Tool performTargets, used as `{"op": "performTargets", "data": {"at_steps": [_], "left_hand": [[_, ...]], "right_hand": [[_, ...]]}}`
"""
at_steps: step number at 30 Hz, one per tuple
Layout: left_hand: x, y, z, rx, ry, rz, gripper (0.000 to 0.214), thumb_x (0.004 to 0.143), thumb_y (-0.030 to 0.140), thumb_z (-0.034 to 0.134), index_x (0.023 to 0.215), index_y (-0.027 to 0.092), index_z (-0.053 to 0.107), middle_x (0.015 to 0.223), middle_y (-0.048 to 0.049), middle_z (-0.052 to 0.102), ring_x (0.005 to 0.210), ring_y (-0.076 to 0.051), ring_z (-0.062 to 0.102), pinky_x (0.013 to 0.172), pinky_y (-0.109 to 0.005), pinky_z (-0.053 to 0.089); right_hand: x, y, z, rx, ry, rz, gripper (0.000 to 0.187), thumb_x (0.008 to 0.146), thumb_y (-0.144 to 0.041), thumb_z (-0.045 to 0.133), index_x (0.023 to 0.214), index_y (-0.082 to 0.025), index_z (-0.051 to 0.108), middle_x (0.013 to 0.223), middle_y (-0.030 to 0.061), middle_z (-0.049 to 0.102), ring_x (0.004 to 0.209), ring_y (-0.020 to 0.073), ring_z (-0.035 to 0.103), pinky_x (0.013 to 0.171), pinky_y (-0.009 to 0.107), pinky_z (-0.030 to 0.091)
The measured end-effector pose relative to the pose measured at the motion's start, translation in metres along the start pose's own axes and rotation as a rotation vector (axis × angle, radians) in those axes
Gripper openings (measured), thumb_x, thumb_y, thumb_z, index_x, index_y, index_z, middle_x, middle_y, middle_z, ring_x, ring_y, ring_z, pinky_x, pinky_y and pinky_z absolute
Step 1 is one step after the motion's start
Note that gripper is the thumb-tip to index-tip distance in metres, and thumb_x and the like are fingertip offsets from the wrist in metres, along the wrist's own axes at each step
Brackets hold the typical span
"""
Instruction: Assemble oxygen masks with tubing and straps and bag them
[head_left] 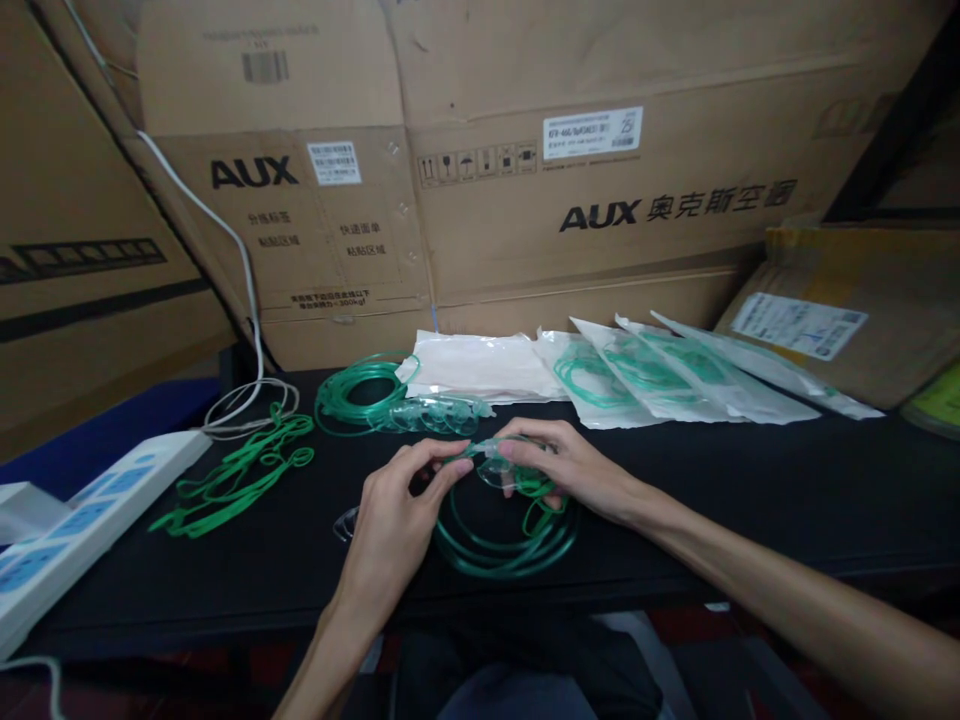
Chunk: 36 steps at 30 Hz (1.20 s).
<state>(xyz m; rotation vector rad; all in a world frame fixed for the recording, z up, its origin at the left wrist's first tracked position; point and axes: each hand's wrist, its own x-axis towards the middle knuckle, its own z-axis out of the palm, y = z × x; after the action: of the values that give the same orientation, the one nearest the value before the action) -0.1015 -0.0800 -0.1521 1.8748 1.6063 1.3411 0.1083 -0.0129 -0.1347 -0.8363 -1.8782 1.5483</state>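
In front of me, my right hand (562, 460) is closed around a clear plastic oxygen mask (496, 474). A green elastic strap (537, 490) bunches up under the same fingers. My left hand (397, 515) pinches the tubing at the mask's narrow connector end, thumb against forefinger; the fingers partly cover the joint, so I cannot tell how far the two are pushed together. Below both hands lies a coil of green tubing (506, 568) on the black table (675, 500). A small clear plastic piece (346, 524) shows just left of my left wrist.
Behind my hands sit another green tubing coil (360, 395), stacked clear masks (439, 413) and white pouches (480, 365). Several filled pouches (596, 385) fan out rightward. Loose green straps (240, 475) and a power strip (97, 515) lie left. Cardboard boxes (487, 220) wall the back.
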Motion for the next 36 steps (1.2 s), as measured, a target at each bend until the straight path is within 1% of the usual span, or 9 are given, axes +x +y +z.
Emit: {"op": "performTargets", "data": {"at_steps": [3,7,9,12,14,20,25,30,36], "left_hand": [[-0.001,0.001,-0.001,-0.011,0.0,0.071,0.017,0.092,0.032,0.069,0.107,0.029,0.077,0.102,0.0013,0.077,0.094,-0.019,0.067,0.085,-0.028,0.047],[-0.002,0.002,-0.002,0.002,-0.017,0.12,0.014,0.094,0.029,0.067,0.104,0.031,0.078,0.101,0.0029,0.077,0.096,-0.018,0.067,0.089,-0.027,0.046],[-0.003,0.001,-0.002,0.02,-0.007,0.102,0.014,0.093,0.03,0.068,0.104,0.03,0.078,0.101,0.0028,0.077,0.096,-0.018,0.067,0.088,-0.028,0.047],[-0.002,0.001,-0.002,0.056,0.01,0.01,0.014,0.092,0.032,0.07,0.104,0.03,0.077,0.095,0.003,0.077,0.086,-0.018,0.068,0.079,-0.028,0.048],[-0.001,0.001,-0.001,0.073,0.001,-0.003,0.011,0.092,0.032,0.07,0.1,0.029,0.076,0.093,0.003,0.076,0.084,-0.018,0.068,0.076,-0.027,0.047],[-0.001,0.006,-0.001,0.137,0.001,0.196,0.007,0.094,0.028,0.068,0.097,0.024,0.073,0.094,0.0008,0.074,0.091,-0.019,0.066,0.084,-0.028,0.047],[-0.003,0.009,-0.001,0.19,-0.004,0.268,0.01,0.096,0.025,0.064,0.096,0.023,0.073,0.097,-0.0012,0.075,0.09,-0.019,0.067,0.084,-0.028,0.048],[-0.002,0.01,0.0,0.198,-0.021,0.281,0.013,0.098,0.024,0.06,0.096,0.021,0.073,0.093,-0.0021,0.076,0.085,-0.019,0.069,0.08,-0.027,0.051],[-0.003,0.016,0.0,0.194,-0.013,0.279,0.009,0.097,0.021,0.06,0.094,0.02,0.069,0.093,-0.0025,0.074,0.089,-0.017,0.07,0.083,-0.024,0.051]], "right_hand": [[0.0,-0.001,-0.001,-0.03,-0.032,-0.013,0.037,0.093,-0.054,0.061,0.099,-0.018,0.068,0.072,0.0014,0.069,0.054,0.0094,0.052,0.039,0.014,0.038],[0.0,-0.003,-0.003,-0.045,-0.069,0.003,0.036,0.093,-0.054,0.062,0.097,-0.018,0.066,0.069,0.0007,0.069,0.053,0.0092,0.053,0.038,0.013,0.037],[0.0,-0.003,-0.003,-0.064,-0.065,0.004,0.035,0.092,-0.053,0.063,0.095,-0.019,0.065,0.069,0.0004,0.069,0.052,0.0091,0.053,0.038,0.013,0.036],[0.0,-0.003,-0.002,-0.085,-0.051,0.005,0.033,0.092,-0.052,0.062,0.094,-0.019,0.066,0.067,-0.0005,0.068,0.048,0.0079,0.049,0.037,0.013,0.035],[0.0,-0.003,-0.002,-0.091,-0.049,0.004,0.033,0.093,-0.051,0.062,0.094,-0.019,0.066,0.066,-0.001,0.067,0.048,0.0076,0.048,0.037,0.014,0.035],[0.002,0.0,-0.004,-0.118,-0.055,-0.027,0.036,0.092,-0.055,0.063,0.094,-0.019,0.066,0.065,-0.0018,0.065,0.048,0.0085,0.048,0.036,0.016,0.035],[0.001,0.002,-0.004,-0.084,-0.061,-0.057,0.041,0.091,-0.059,0.063,0.093,-0.019,0.067,0.065,-0.0012,0.065,0.049,0.0099,0.05,0.039,0.018,0.033],[0.002,0.004,-0.003,-0.04,-0.061,-0.142,0.037,0.09,-0.053,0.068,0.09,-0.016,0.069,0.07,-0.0002,0.065,0.061,0.0123,0.06,0.049,0.02,0.04],[0.0,0.001,-0.003,-0.015,-0.081,-0.022,0.041,0.09,-0.059,0.064,0.093,-0.018,0.068,0.064,-0.0013,0.064,0.049,0.0094,0.049,0.038,0.017,0.03]]}}
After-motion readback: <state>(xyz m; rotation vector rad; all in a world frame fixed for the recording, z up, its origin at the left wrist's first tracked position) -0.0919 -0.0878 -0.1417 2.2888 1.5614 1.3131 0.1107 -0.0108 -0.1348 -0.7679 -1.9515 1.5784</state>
